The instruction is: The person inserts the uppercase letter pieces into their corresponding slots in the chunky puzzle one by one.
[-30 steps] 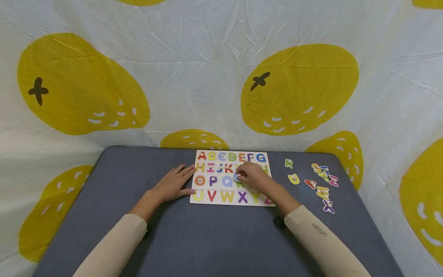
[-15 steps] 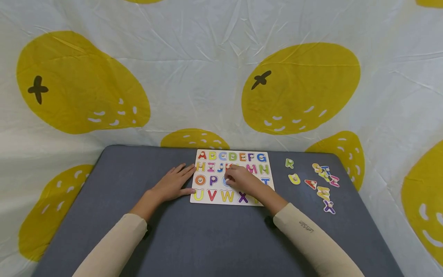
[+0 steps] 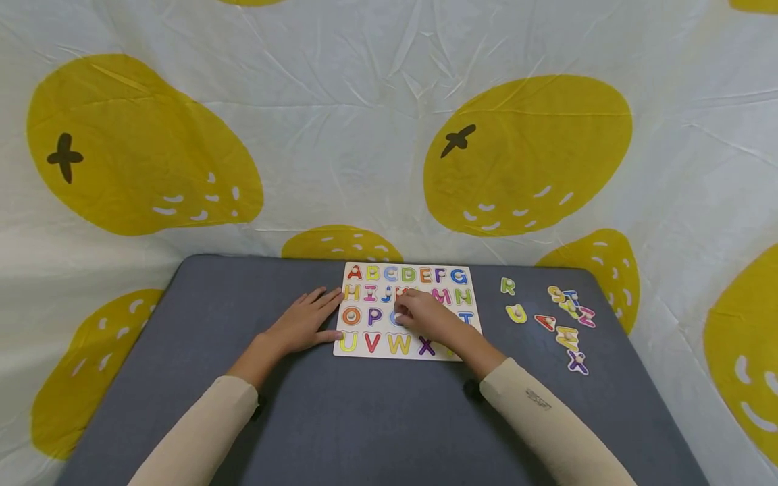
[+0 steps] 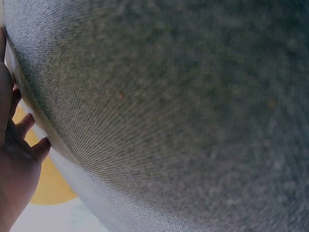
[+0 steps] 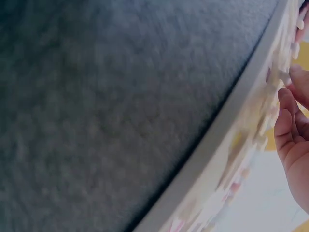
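Observation:
A white alphabet puzzle board [image 3: 385, 353] with coloured letters lies near the far edge of the grey table. My right hand [image 3: 425, 316] is over its middle, pinching a blue letter piece [image 3: 396, 320] at the Q place in the third row. The right wrist view has thumb and fingertips meeting at a small knob [image 5: 284, 76] low over the board. Most of the piece is hidden under the hand. My left hand [image 3: 304, 322] rests spread on the table, fingertips and thumb against the board's left edge. Only part of this hand [image 4: 19, 164] shows in the left wrist view.
Loose knobbed letters lie right of the board: a green R [image 3: 507, 286], a yellow U [image 3: 516, 314], a red piece [image 3: 545, 322], a yellow piece [image 3: 568, 338], a purple X [image 3: 577, 362] and an overlapping cluster [image 3: 570, 304]. A patterned cloth [image 3: 365, 169] hangs behind the table [image 3: 365, 418].
Over the first half second my right hand moved left across the board with the blue letter, to the Q place. Since then it has stayed there. My left hand has not moved.

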Motion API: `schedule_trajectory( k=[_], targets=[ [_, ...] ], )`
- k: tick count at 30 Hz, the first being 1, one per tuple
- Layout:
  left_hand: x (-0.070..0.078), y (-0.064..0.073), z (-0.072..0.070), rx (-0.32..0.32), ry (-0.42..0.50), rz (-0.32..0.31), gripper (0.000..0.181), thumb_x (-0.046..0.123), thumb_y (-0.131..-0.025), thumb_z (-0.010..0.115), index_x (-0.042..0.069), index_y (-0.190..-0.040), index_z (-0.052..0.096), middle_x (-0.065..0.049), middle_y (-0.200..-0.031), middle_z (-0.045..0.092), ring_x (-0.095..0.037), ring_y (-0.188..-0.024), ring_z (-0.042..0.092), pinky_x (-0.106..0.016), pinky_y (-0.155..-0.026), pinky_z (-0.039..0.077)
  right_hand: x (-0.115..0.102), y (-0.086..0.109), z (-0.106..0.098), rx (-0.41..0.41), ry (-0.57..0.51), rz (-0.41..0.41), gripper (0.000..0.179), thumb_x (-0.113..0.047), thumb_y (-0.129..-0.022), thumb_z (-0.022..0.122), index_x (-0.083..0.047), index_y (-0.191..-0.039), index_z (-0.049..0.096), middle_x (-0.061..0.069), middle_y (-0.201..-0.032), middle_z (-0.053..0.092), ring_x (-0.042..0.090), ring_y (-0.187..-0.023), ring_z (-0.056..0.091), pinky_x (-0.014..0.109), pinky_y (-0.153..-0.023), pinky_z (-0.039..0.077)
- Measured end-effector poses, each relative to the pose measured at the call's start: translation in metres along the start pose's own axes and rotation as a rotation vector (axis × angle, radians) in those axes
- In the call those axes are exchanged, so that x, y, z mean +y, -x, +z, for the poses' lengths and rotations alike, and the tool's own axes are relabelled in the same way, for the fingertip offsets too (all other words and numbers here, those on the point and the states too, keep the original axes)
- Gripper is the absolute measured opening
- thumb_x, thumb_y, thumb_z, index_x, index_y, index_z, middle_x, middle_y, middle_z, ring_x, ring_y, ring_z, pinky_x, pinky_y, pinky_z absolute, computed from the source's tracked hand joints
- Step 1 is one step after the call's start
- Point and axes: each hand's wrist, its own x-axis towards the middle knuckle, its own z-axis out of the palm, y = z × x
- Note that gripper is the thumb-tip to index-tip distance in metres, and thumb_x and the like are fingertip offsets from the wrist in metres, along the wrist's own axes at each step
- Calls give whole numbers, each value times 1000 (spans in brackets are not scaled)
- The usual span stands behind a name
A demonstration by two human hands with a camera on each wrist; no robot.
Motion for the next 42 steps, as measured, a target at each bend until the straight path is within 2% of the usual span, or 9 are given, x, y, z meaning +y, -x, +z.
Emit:
schedule_trajectory(
  k=[5, 12, 19, 27, 33, 37, 42],
  targets=[
    [0, 1, -1, 12, 5, 9, 91, 61, -96, 63, 14, -166, 26, -5, -171, 28, -39, -157, 24, -64, -123, 25, 10, 10, -12, 61, -22, 13, 18, -18, -98, 73, -6, -112, 74, 3, -99, 68, 13, -86, 59, 33, -80, 54],
    [-1, 1, -1, 12, -6, 15, 91, 62, -96, 62, 15, -166, 26, -6, -171, 28, -39, -157, 24, -64, -122, 26, 43, 32, -28, 164, -20, 2, 14, -15, -95, 76, -6, -106, 75, 1, -91, 67, 11, -81, 58, 30, -73, 53],
    [-3, 0, 1, 7, -17, 20, 91, 62, -96, 62, 14, -166, 26, -6, -171, 28, -39, -157, 25, -65, -122, 26, 81, 62, -45, 236, -31, 82, 13, -12, -95, 76, -4, -105, 76, 3, -90, 66, 12, -77, 56, 29, -68, 50],
    [-1, 0, 0, 13, -6, 23, 91, 61, -97, 62, 13, -165, 27, -7, -170, 29, -40, -157, 25, -65, -122, 26, 120, 88, -55, 328, 4, 191, 18, -10, -94, 76, 0, -109, 73, 14, -99, 68, 25, -85, 62, 43, -75, 53],
    [-2, -1, 1, 1, -25, 17, 91, 62, -97, 60, 14, -166, 25, -6, -171, 28, -39, -157, 24, -64, -122, 26, 146, 95, -59, 376, 36, 242, 29, -9, -94, 75, 5, -118, 70, 24, -110, 62, 36, -92, 63, 53, -81, 53],
    [-2, -1, 2, -5, -23, 7, 92, 64, -96, 60, 15, -166, 24, -5, -172, 26, -38, -158, 23, -64, -123, 25, 160, 97, -64, 374, 46, 288, 37, -10, -93, 77, 8, -123, 67, 28, -110, 60, 39, -92, 60, 55, -81, 50],
    [-2, -1, 2, 2, -24, 11, 92, 64, -96, 60, 15, -166, 24, -5, -171, 27, -38, -158, 24, -64, -123, 26, 173, 96, -70, 314, 28, 370, 42, -15, -94, 77, 10, -126, 64, 28, -108, 58, 40, -95, 57, 59, -88, 47]
  ],
)
